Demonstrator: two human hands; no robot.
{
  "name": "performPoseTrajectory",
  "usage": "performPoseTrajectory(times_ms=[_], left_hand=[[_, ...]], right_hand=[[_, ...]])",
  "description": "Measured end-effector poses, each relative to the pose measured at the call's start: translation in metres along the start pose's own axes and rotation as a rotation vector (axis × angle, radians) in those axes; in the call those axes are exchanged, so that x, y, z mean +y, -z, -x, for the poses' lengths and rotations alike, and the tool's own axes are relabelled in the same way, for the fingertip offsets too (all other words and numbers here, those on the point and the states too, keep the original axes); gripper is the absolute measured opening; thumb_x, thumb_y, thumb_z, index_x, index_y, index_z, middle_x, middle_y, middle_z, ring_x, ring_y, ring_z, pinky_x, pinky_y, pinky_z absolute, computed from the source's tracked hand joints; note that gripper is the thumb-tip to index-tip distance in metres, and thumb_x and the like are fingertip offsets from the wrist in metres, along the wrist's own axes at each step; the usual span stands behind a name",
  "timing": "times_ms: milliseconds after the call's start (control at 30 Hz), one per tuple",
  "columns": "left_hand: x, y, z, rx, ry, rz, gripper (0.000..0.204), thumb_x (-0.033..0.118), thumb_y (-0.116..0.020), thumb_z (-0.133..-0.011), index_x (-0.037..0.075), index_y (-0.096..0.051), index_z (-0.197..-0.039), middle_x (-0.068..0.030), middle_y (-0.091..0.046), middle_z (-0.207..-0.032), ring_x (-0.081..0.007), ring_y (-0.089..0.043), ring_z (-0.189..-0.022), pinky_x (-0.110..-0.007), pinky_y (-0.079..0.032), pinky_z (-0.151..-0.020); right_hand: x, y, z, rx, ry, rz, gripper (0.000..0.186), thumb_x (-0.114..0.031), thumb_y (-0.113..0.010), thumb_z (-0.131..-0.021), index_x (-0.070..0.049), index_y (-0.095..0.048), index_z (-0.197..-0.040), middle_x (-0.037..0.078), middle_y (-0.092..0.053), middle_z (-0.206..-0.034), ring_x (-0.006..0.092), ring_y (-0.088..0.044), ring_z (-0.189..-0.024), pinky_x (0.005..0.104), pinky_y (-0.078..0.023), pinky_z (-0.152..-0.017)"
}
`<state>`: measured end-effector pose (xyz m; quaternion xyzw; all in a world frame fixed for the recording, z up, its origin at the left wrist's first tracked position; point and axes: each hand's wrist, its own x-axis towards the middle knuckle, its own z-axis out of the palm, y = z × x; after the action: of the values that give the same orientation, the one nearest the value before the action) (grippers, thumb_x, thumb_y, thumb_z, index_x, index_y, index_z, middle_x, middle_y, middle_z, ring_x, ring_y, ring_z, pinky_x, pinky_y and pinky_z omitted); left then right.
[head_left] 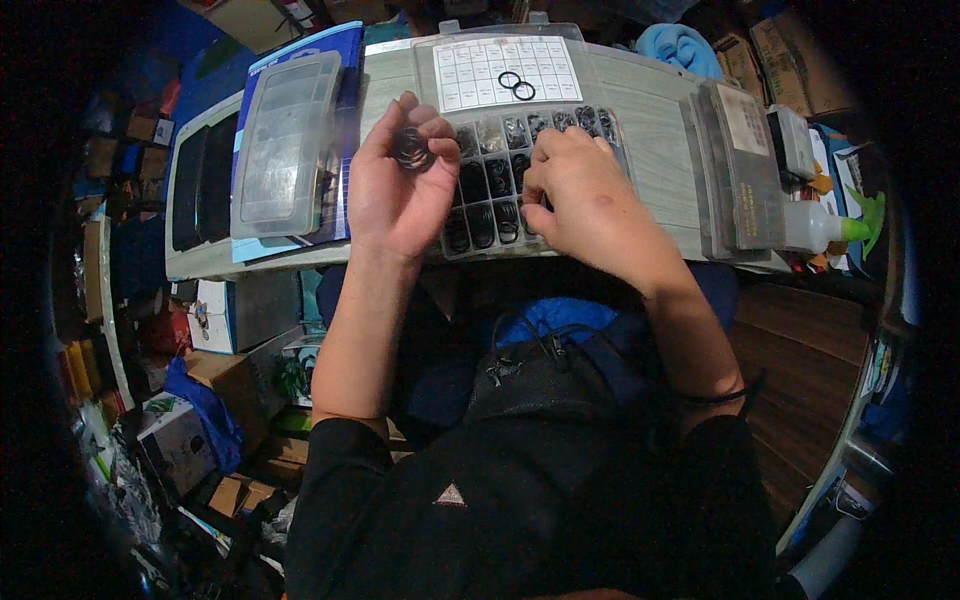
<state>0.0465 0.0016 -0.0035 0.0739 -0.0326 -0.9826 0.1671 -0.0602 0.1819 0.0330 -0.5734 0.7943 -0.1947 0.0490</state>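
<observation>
My left hand (395, 195) is turned palm up, its fingers curled round a bunch of black rings (412, 150). Just right of it, my right hand (585, 210) is palm down over a clear compartment box (446, 250) filled with black rings, its fingers loosely bent over the compartments and the thumb apart from them. The fingertips are partly hidden. Behind, the box's raised lid (425, 75) carries a white grid chart (460, 70), with two black rings (509, 73) lying on it.
At left, a closed clear case (283, 140) lies on a blue package (340, 80), beside dark flat items (205, 180). At right stand clear cases (740, 160) and a spray bottle (805, 225). A light blue cloth (675, 50) sits behind the table (660, 120); stacked boxes (185, 445) crowd the left.
</observation>
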Motion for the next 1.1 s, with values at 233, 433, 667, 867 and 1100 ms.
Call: performPoseTrajectory(times_ms=[233, 433, 667, 867, 1100], left_hand=[[-0.012, -0.006, 0.001, 0.128, -0.010, -0.064, 0.018, 0.016, -0.055, -0.101, 0.003, -0.055, -0.115, -0.0006, -0.048, -0.086, -0.0126, -0.049, -0.079, -0.025, -0.046, -0.068], [-0.025, -0.019, 0.009, 0.050, 0.147, -0.564, 0.030, 0.035, -0.055, -0.103, 0.007, -0.057, -0.113, 0.0044, -0.037, -0.076, -0.0058, -0.034, -0.061, -0.020, -0.028, -0.050], [-0.037, -0.033, 0.018, 0.125, 0.213, -0.579, 0.039, 0.049, -0.047, -0.104, 0.011, -0.057, -0.104, 0.0044, -0.045, -0.078, -0.0029, -0.034, -0.057, -0.018, -0.027, -0.047], [-0.029, -0.022, 0.014, 0.108, 0.133, -0.531, 0.028, 0.036, -0.049, -0.105, 0.009, -0.054, -0.099, -0.0013, -0.053, -0.084, -0.0034, -0.036, -0.056, -0.017, -0.028, -0.047], [-0.010, -0.011, 0.007, -0.014, 0.140, -0.078, 0.020, 0.022, -0.043, -0.107, 0.006, -0.052, -0.100, -0.0022, -0.047, -0.086, -0.0058, -0.036, -0.057, -0.020, -0.029, -0.046]], right_hand=[[0.013, 0.021, -0.003, 0.079, -0.076, -0.132, 0.010, -0.012, -0.073, -0.075, -0.003, -0.069, -0.078, 0.012, -0.062, -0.083, 0.0308, -0.062, -0.085, 0.0394, -0.048, -0.075], [0.006, 0.040, -0.011, 0.418, 0.013, -0.259, 0.013, -0.013, -0.077, -0.077, -0.004, -0.073, -0.085, 0.009, -0.063, -0.087, 0.0250, -0.062, -0.079, 0.0333, -0.048, -0.068], [-0.019, 0.024, -0.024, 0.398, 0.165, -0.014, 0.016, -0.013, -0.079, -0.072, -0.010, -0.075, -0.087, 0.005, -0.059, -0.096, 0.0239, -0.057, -0.090, 0.0362, -0.044, -0.081], [-0.012, 0.037, -0.016, 0.361, 0.157, -0.037, 0.012, -0.013, -0.077, -0.073, -0.008, -0.072, -0.083, 0.007, -0.058, -0.095, 0.0280, -0.056, -0.093, 0.0411, -0.043, -0.082], [-0.004, 0.012, 0.003, -0.056, 0.046, 0.115, 0.011, -0.011, -0.075, -0.070, -0.006, -0.074, -0.079, 0.013, -0.056, -0.089, 0.0314, -0.055, -0.093, 0.0423, -0.043, -0.081]])
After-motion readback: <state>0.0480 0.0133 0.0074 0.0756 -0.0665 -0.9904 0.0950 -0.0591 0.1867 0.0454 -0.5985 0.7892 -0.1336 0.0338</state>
